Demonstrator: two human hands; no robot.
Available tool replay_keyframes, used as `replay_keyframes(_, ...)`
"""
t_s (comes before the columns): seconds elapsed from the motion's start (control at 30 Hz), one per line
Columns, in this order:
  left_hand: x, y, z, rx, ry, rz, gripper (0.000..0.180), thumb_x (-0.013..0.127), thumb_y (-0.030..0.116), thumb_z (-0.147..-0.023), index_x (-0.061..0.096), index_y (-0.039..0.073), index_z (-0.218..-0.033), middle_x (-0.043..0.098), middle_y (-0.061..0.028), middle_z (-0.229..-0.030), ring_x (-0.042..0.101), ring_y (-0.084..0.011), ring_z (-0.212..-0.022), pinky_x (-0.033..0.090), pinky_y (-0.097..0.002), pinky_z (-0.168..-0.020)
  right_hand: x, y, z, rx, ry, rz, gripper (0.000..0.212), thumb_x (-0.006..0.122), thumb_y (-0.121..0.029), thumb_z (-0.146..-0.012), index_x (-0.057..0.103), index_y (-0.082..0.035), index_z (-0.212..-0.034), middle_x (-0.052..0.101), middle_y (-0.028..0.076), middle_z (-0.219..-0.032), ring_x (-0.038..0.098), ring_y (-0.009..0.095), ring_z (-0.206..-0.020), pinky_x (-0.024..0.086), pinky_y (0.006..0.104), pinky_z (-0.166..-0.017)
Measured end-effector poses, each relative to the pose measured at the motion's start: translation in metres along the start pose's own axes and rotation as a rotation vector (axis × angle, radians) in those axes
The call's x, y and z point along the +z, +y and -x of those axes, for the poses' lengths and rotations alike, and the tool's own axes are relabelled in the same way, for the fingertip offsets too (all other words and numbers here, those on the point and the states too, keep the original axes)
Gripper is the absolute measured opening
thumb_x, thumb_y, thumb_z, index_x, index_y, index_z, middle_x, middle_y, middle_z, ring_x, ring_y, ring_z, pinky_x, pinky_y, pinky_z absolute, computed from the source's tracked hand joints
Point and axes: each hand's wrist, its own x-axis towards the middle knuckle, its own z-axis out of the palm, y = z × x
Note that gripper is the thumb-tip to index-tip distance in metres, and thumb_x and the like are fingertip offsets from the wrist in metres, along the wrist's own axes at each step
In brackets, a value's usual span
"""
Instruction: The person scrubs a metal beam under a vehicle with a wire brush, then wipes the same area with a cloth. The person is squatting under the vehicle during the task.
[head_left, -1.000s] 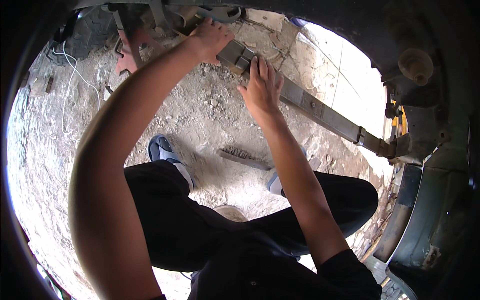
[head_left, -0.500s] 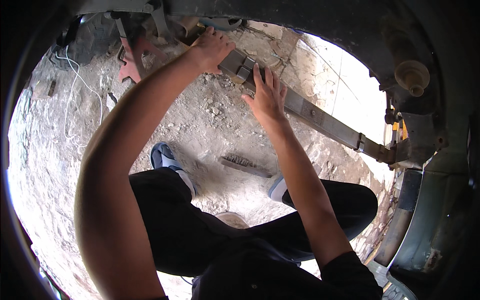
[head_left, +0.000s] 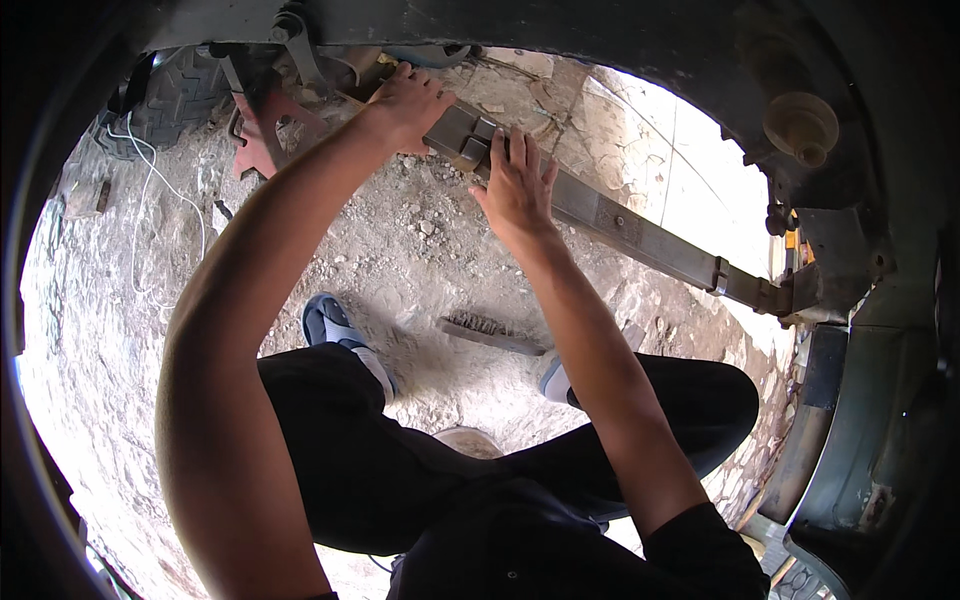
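- the left hand lies over the metal bar, fingers slightly apart; whether it grips, i cannot tell.
- the right hand is spread on the bar, beside a metal clip.
- the bar runs rightward to a bracket.
- a brush lies on the ground.

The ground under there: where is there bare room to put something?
There's open, pebbly dirt between the metal bar and the brush, and more left of the left forearm, below the white cord. It's crowded at upper left, where the red stand and tyre sit close together.
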Motion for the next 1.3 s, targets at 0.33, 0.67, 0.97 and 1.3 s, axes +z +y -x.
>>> replay_keyframes(0.33, 0.0, 0.001, 0.001, 0.0, 0.012, -0.023, 0.086, 0.08, 0.053, -0.069, 0.045, 0.012, -0.136, 0.055, -0.0117, -0.126, 0.048, -0.0285, -0.125, 0.031, -0.0481, -0.107, -0.003, 0.014, -0.001, 0.001, 0.006, -0.066, 0.091, 0.08, -0.034, -0.08, 0.028, -0.013, -0.151, 0.026, 0.018, -0.153, 0.028, 0.037, -0.141, 0.026, 0.0683, -0.108)
replay_keyframes(0.67, 0.001, 0.005, -0.002, 0.001, 0.035, -0.036, 0.087, 0.081, 0.053, -0.069, 0.044, 0.012, -0.137, 0.055, -0.0119, -0.127, 0.049, -0.029, -0.124, 0.031, -0.0495, -0.108, 0.004, 0.013, -0.005, -0.052, 0.083, 0.056, 0.091, 0.081, -0.034, -0.078, 0.03, -0.007, -0.149, 0.03, 0.021, -0.15, 0.031, 0.037, -0.14, 0.03, 0.068, -0.106)
replay_keyframes(0.97, -0.003, 0.005, 0.001, -0.013, 0.012, 0.02, 0.086, 0.082, 0.048, -0.069, 0.045, 0.011, -0.137, 0.054, -0.0121, -0.127, 0.047, -0.0299, -0.125, 0.029, -0.0495, -0.112, 0.009, 0.013, 0.011, -0.093, 0.111, 0.063, 0.089, 0.079, -0.033, -0.08, 0.029, -0.006, -0.149, 0.032, 0.02, -0.15, 0.033, 0.036, -0.139, 0.032, 0.0657, -0.105)
replay_keyframes(1.3, 0.0, 0.004, 0.002, 0.009, 0.02, -0.03, 0.088, 0.08, 0.052, -0.071, 0.042, 0.011, -0.14, 0.055, -0.0117, -0.13, 0.05, -0.0293, -0.126, 0.033, -0.0493, -0.108, 0.008, -0.001, 0.038, -0.131, 0.037, 0.051, 0.084, 0.071, -0.034, -0.088, 0.025, 0.0, -0.15, 0.026, 0.022, -0.155, 0.027, 0.036, -0.144, 0.027, 0.0601, -0.113)
